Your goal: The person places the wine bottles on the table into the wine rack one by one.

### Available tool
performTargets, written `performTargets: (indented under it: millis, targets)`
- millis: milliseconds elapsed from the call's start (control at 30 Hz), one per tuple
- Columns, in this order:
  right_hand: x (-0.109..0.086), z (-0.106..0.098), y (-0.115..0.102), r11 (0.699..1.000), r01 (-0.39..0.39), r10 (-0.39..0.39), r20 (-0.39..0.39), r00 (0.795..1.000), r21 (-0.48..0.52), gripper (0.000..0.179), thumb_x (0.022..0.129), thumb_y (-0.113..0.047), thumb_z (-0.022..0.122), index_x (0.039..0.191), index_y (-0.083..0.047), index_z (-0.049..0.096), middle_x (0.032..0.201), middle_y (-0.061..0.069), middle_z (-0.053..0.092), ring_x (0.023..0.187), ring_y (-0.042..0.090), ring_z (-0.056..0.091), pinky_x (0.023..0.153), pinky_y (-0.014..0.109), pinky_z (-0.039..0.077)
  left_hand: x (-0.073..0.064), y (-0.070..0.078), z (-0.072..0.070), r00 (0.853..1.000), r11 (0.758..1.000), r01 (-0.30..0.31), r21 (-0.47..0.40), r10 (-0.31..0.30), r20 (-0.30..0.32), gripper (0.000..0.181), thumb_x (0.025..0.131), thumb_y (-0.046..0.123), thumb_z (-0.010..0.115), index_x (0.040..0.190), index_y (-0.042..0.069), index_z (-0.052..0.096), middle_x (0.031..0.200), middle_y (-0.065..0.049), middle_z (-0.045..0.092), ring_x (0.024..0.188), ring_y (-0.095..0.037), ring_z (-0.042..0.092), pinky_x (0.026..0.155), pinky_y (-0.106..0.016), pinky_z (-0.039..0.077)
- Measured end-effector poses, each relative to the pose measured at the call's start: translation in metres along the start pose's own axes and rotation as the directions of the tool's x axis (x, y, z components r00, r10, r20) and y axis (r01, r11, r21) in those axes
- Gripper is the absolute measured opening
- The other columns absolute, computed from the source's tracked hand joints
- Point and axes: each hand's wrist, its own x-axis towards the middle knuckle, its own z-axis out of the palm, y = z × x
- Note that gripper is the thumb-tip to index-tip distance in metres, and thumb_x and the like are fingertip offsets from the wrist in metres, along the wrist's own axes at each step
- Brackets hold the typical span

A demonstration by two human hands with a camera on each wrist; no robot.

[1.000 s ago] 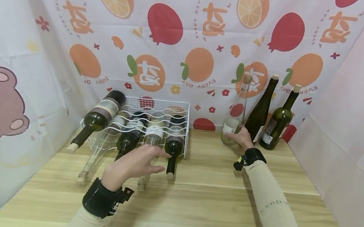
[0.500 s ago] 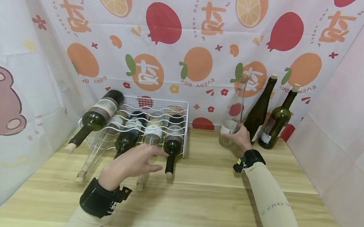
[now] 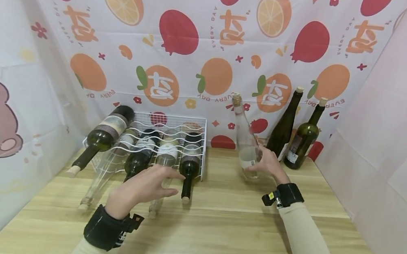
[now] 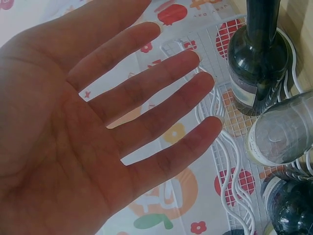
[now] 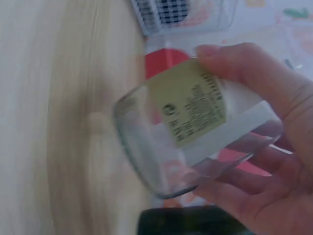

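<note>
My right hand (image 3: 267, 165) grips a clear glass bottle (image 3: 245, 137) low on its body, thumb on one side and fingers on the other. The bottle leans left, its corked neck pointing up. In the right wrist view its base and pale label (image 5: 188, 105) show, with the base off the wooden table. My left hand (image 3: 146, 187) hovers palm down over the necks of bottles in a white wire rack (image 3: 204, 151). Its fingers are spread and hold nothing, as the left wrist view shows. Nearest to it is a dark green corked bottle (image 3: 189, 168) at the rack's right end.
Several corked bottles lie in the rack, necks toward me. A green bottle (image 3: 105, 132) lies higher at the left end. Two green bottles, one slender (image 3: 284, 124) and one broader (image 3: 303, 142), stand at the back right. A printed curtain (image 3: 219, 34) hangs behind the table (image 3: 233, 236).
My right hand has lifted the clear bottle from beside the green ones, moved it left and toward me, and tilted it. The left hand stays nearly where it was; the head view shifts slightly.
</note>
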Motion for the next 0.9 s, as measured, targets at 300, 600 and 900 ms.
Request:
performTargets:
  millis: [300,600,900]
  targets:
    - [-0.037,-0.009,-0.027,0.96,0.174,-0.145,0.145,0.979,-0.217,0.074,0.056,-0.03,0.094,0.119,-0.005,0.062,0.103,0.01,0.068,0.09,0.026,0.061,0.075,0.042,0.052,0.0,0.006,0.0,1.0,1.0,-0.015,0.009,0.015,-0.001,0.036,0.086,0.019,0.076,0.121,0.011,0.071,0.119,-0.004,0.07,0.109,-0.022,0.066,0.089,-0.039,0.053]
    - [-0.055,-0.014,-0.054,0.918,0.235,-0.149,0.271,0.951,-0.319,0.072,0.054,-0.023,0.091,0.119,-0.006,0.064,0.101,0.006,0.068,0.081,0.018,0.058,0.068,0.033,0.05,-0.001,0.012,-0.001,1.0,1.0,0.004,0.025,-0.004,0.005,0.037,0.085,0.018,0.076,0.122,0.012,0.07,0.12,-0.004,0.07,0.112,-0.023,0.065,0.092,-0.04,0.053]
    - [-0.066,-0.012,-0.074,0.872,0.274,-0.163,0.289,0.944,-0.405,0.072,0.054,-0.025,0.093,0.119,-0.008,0.065,0.103,0.005,0.068,0.089,0.023,0.057,0.073,0.039,0.05,0.0,0.019,-0.003,1.0,0.999,-0.02,0.048,0.021,-0.015,0.037,0.086,0.018,0.076,0.122,0.014,0.071,0.119,-0.004,0.071,0.109,-0.022,0.066,0.088,-0.039,0.054]
